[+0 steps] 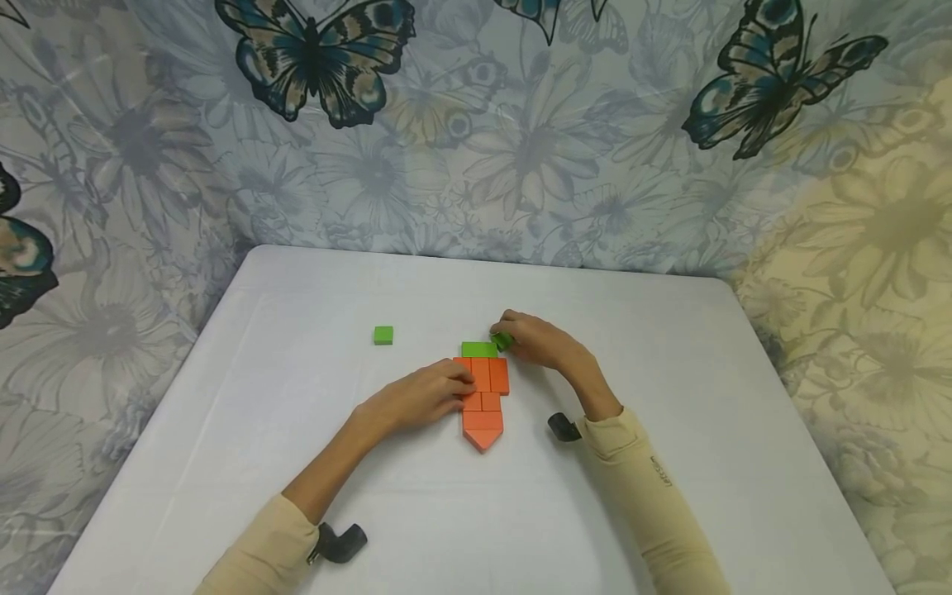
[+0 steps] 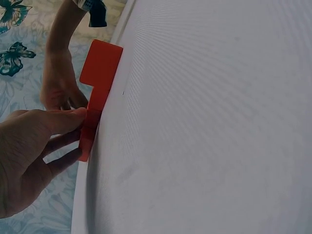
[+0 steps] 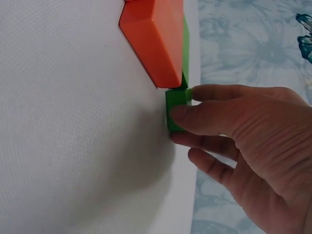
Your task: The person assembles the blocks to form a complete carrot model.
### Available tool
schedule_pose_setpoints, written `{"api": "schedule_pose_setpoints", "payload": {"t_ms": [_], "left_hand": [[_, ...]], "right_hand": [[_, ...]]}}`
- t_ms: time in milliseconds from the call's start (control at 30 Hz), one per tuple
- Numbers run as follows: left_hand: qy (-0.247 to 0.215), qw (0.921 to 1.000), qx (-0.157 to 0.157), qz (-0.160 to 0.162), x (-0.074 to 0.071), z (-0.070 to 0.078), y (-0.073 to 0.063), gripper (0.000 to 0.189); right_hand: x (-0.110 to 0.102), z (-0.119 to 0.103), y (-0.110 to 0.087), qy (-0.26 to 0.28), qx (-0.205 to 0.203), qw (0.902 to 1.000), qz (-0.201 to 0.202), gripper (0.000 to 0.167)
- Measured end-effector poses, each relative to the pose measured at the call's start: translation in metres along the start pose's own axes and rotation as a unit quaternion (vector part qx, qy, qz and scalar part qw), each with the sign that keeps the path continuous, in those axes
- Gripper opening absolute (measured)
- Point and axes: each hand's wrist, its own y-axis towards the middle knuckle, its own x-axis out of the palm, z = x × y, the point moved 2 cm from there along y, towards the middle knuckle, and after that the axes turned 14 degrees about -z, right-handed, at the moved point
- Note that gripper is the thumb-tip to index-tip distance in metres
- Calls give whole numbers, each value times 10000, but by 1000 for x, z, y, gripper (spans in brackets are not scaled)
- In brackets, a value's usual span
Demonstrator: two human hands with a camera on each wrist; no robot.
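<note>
Orange blocks (image 1: 499,377) lie flat together on the white table, with a triangular orange block (image 1: 483,439) forming a point at the near end. Against their far edge sits green block material (image 1: 478,349), forming a rectangle. My right hand (image 1: 541,340) pinches a small green block (image 3: 176,100) between thumb and fingers, close beside the far right corner of the arrangement. From the left, the extended fingers and thumb of my left hand (image 1: 424,395) touch the side and top of the orange blocks. The left wrist view shows that thumb (image 2: 73,119) against the orange side.
Another small green block (image 1: 383,335) lies apart, to the left of the arrangement. A white cover spreads over the table (image 1: 654,330). Behind the table's far edge hangs a butterfly and flower patterned backdrop (image 1: 535,165). Each sleeve end carries a black wrist camera (image 1: 342,544).
</note>
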Motion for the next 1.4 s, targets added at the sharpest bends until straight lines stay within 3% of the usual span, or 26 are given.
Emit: {"api": "schedule_pose_setpoints", "payload": {"t_ms": [100, 367, 633, 967, 1400], "left_hand": [[-24, 10000, -5, -24, 0, 1, 0, 31], [-42, 10000, -48, -32, 0, 0, 1, 32], [-48, 9999, -123, -44, -2, 2, 0, 32], [-22, 9998, -139, -109, -1, 3, 1, 32], [52, 9999, -126, 54, -3, 0, 1, 35]], "right_hand": [[0, -1, -2, 75, 68, 9999, -93, 38], [-4, -9, -19, -489, 65, 9987, 108, 45], [1, -17, -34, -631, -423, 9970, 120, 49], [13, -19, -32, -839, -359, 9958, -16, 50], [11, -23, -32, -810, -405, 9959, 52, 47]]}}
